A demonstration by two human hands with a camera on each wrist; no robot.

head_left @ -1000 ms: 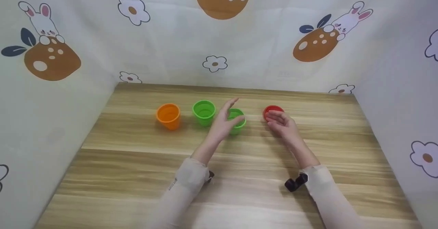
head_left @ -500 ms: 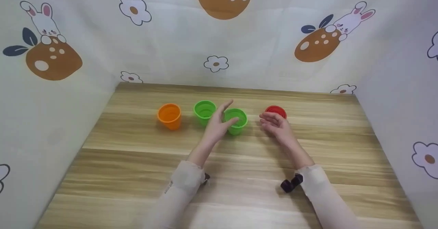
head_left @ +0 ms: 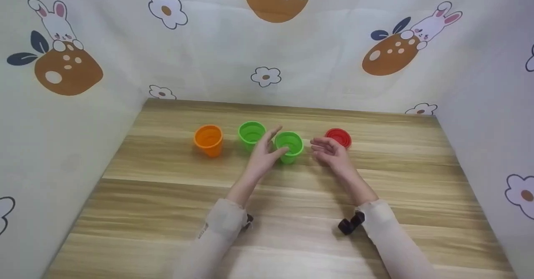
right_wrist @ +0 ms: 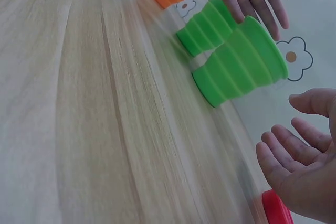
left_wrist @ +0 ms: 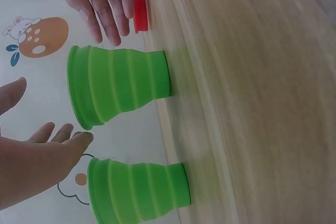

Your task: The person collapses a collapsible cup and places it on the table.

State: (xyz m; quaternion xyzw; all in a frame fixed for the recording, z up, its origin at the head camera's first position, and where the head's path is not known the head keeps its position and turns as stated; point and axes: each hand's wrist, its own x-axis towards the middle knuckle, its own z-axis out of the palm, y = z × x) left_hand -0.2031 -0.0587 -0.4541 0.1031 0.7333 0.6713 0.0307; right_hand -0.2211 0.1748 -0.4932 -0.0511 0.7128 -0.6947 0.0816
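A ribbed green collapsible cup (head_left: 289, 140) stands upright between my two hands. My left hand (head_left: 263, 156) is at its left side, fingers extended and thumb in front of its rim; whether it touches the cup I cannot tell. On that hand's other side stands another green cup (head_left: 251, 133), partly covered by it. My right hand (head_left: 336, 156), fingers loosely bent and holding nothing, hovers just right of the nearer green cup, apart from it. Behind it a red collapsible cup (head_left: 340, 137), folded flat, lies on the table; the right wrist view shows its edge (right_wrist: 275, 208).
An orange collapsible cup (head_left: 209, 139) stands upright at the left end of the row. The wood-grain table (head_left: 292, 229) meets a patterned cloth wall (head_left: 208, 62) at the back and sides. Each wrist carries a small black camera (head_left: 351, 224).
Both hands have shifted left. My right hand has come off from in front of the red cup towards the green one. My left hand now covers less of the right-hand green cup.
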